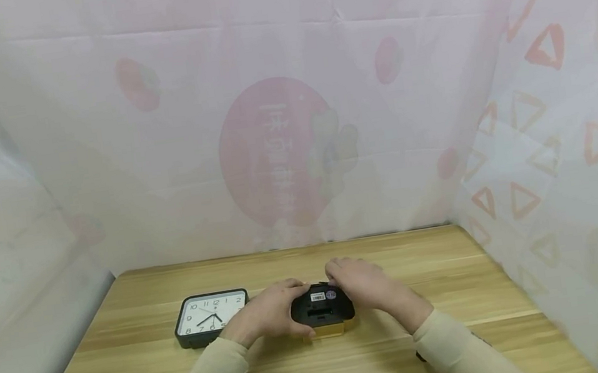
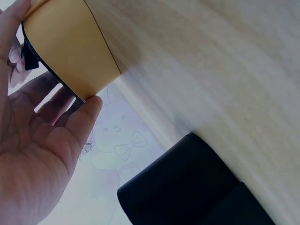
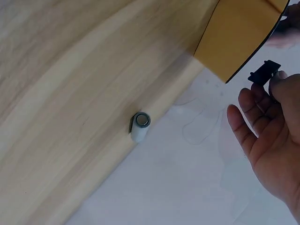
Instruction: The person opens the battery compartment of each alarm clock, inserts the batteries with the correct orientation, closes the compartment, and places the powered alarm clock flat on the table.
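Note:
A small gold and black desk clock (image 1: 320, 306) lies with its black back up and its gold side toward me; its face is hidden. Its battery slot (image 1: 320, 312) is uncovered, below a white label. My left hand (image 1: 272, 310) grips the clock from the left, thumb on the near side, fingers at the far edge. Between thumb and fingers, my right hand (image 3: 276, 140) pinches a small black battery cover (image 3: 265, 72), held just off the clock's edge. In the head view this hand is at the clock's upper right, the cover mostly hidden.
A black-framed wall clock (image 1: 211, 316) lies face up left of my left hand, on the wooden table (image 1: 137, 290). A battery (image 3: 139, 125) rests on the table near the right arm. Printed curtains (image 1: 280, 44) close off the back and sides.

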`<state>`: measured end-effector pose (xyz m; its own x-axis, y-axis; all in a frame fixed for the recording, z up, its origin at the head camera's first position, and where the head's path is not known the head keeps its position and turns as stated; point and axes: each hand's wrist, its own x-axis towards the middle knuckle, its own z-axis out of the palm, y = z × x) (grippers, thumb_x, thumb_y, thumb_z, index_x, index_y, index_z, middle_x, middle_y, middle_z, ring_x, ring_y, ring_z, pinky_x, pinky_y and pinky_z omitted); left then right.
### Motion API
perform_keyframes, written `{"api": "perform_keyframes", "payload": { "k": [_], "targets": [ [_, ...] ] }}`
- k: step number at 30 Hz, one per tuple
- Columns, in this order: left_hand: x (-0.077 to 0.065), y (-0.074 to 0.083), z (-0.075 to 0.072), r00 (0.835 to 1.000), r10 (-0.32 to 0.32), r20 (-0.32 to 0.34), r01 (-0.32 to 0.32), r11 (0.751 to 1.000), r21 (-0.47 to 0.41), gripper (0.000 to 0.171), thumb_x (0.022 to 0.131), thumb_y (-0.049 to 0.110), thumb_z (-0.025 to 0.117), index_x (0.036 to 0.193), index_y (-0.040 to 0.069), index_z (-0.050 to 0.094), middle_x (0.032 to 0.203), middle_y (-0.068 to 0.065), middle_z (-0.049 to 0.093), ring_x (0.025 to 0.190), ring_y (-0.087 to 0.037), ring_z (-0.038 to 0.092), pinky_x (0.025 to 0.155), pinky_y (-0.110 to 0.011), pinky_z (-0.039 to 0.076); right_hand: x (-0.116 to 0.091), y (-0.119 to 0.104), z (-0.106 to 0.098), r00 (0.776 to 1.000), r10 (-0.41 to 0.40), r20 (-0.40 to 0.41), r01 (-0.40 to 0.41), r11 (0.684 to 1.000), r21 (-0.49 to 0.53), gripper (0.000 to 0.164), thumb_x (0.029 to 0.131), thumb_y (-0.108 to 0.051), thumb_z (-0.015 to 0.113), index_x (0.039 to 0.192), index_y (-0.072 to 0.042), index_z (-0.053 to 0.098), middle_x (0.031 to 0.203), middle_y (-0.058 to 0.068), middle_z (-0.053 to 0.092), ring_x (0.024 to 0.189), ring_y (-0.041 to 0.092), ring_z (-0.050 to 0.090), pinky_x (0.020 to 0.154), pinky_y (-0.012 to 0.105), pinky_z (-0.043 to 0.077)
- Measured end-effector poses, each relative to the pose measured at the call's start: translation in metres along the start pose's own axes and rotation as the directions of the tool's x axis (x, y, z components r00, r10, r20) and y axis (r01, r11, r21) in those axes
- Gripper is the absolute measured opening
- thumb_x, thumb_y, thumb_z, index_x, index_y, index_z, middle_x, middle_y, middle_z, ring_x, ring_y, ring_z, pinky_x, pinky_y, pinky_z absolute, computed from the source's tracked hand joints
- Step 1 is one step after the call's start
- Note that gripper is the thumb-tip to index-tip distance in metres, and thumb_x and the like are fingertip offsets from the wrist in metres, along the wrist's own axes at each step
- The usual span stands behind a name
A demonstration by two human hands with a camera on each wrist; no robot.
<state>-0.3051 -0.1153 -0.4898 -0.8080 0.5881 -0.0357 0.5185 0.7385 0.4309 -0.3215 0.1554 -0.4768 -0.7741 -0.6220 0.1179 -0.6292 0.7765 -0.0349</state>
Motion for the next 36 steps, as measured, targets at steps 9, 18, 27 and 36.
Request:
{"api": "perform_keyframes", "payload": {
  "k": [9, 18, 27, 36],
  "targets": [
    [-0.002, 0.0, 0.001, 1.0, -0.008, 0.009, 0.008, 1.0, -0.016, 0.106, 0.088, 0.057, 0.103, 0.172, 0.009, 0.06, 0.177, -0.017, 0.059, 0.16, -0.041, 0.062, 0.134, -0.06, 0.053, 0.004, 0.02, 0.003, 0.996, 0.093, 0.014, -0.094, 0.993, 0.073, 0.011, 0.123, -0.018, 0.061, 0.111, -0.017, 0.062, 0.102, -0.002, 0.066, 0.088, 0.014, 0.06, 0.078, 0.038, 0.064],
    [-0.003, 0.0, 0.001, 1.0, -0.003, 0.008, 0.003, 1.0, -0.028, 0.108, 0.086, 0.055, 0.105, 0.172, 0.007, 0.059, 0.176, -0.018, 0.059, 0.159, -0.042, 0.063, 0.134, -0.061, 0.053, 0.011, 0.041, 0.006, 0.988, 0.147, 0.052, -0.154, 0.972, 0.18, 0.015, 0.123, -0.02, 0.061, 0.108, -0.017, 0.062, 0.096, -0.004, 0.061, 0.083, 0.015, 0.054, 0.075, 0.034, 0.051],
    [0.0, -0.003, 0.003, 1.0, -0.011, 0.013, 0.011, 1.0, -0.025, 0.108, 0.088, 0.058, 0.103, 0.174, 0.01, 0.058, 0.178, -0.016, 0.058, 0.16, -0.041, 0.062, 0.135, -0.06, 0.053, 0.018, 0.053, 0.007, 0.953, 0.261, 0.152, -0.297, 0.901, 0.315, 0.04, 0.128, -0.036, 0.038, 0.109, -0.014, 0.065, 0.092, -0.002, 0.058, 0.081, 0.018, 0.052, 0.077, 0.037, 0.046],
    [0.0, 0.0, 0.0, 1.0, -0.016, 0.017, 0.016, 1.0, -0.019, 0.106, 0.09, 0.055, 0.103, 0.175, 0.01, 0.056, 0.179, -0.016, 0.057, 0.16, -0.042, 0.061, 0.133, -0.061, 0.054, 0.022, 0.063, 0.01, 0.97, 0.2, 0.138, -0.226, 0.951, 0.21, 0.024, 0.119, -0.015, 0.052, 0.1, -0.011, 0.066, 0.087, -0.001, 0.054, 0.077, 0.017, 0.047, 0.072, 0.033, 0.041]
  ]
}}
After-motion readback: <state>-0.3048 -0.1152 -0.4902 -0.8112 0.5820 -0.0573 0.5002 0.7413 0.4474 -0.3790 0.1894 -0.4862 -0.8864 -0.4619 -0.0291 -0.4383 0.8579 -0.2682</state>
